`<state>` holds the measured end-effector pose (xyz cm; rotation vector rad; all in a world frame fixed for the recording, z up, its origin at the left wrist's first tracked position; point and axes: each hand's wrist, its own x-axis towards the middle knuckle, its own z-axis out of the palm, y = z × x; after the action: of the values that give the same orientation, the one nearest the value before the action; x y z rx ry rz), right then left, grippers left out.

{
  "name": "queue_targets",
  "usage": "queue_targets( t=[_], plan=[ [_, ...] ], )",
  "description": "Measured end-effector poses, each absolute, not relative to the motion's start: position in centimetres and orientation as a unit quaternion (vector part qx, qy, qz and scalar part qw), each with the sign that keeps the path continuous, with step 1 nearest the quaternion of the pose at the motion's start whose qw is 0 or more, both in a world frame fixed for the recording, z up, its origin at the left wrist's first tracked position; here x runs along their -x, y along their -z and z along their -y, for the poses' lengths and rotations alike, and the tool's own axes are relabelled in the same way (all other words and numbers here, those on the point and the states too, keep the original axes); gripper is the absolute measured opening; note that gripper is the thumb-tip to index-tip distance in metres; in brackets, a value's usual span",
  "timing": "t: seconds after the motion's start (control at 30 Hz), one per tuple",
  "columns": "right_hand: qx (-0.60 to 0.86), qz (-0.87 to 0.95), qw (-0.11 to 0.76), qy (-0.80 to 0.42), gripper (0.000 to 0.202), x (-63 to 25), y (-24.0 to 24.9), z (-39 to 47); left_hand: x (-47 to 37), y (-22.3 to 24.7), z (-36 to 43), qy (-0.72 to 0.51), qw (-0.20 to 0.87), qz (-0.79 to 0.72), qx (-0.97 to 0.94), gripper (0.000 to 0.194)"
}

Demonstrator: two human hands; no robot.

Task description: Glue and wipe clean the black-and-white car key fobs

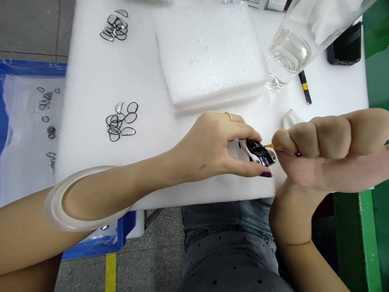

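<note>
The left hand [214, 144] pinches a toy car [260, 154] between thumb and fingers by the near edge of the table [91, 77] — the right hand [331, 142], curled closed, grips a slim orange tool [269, 146], tip at the car.

The place appeared to be a workshop or factory floor. Small clear, black-rimmed pieces [121, 121] lay in loose clusters on a white foam work surface [139, 73], black tweezers [305, 89] rested there too, and a small model car [265, 159] was being handled above it. A blue tray [28, 67] held similar pieces, a yellow strip [110, 271] crossed the grey floor [148, 259], and green framing [367, 235] stood alongside.
</note>
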<state>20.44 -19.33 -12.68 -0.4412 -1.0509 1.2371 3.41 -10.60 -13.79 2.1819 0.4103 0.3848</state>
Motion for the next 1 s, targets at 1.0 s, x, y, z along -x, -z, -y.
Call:
queue_targets(
  t=[1.0],
  plan=[
    [0.289,0.494,0.651,-0.5,0.059,-21.4,12.5,20.8,-3.6,13.9,10.8,-0.154,0.413,-0.18,-0.88,0.039]
  ],
)
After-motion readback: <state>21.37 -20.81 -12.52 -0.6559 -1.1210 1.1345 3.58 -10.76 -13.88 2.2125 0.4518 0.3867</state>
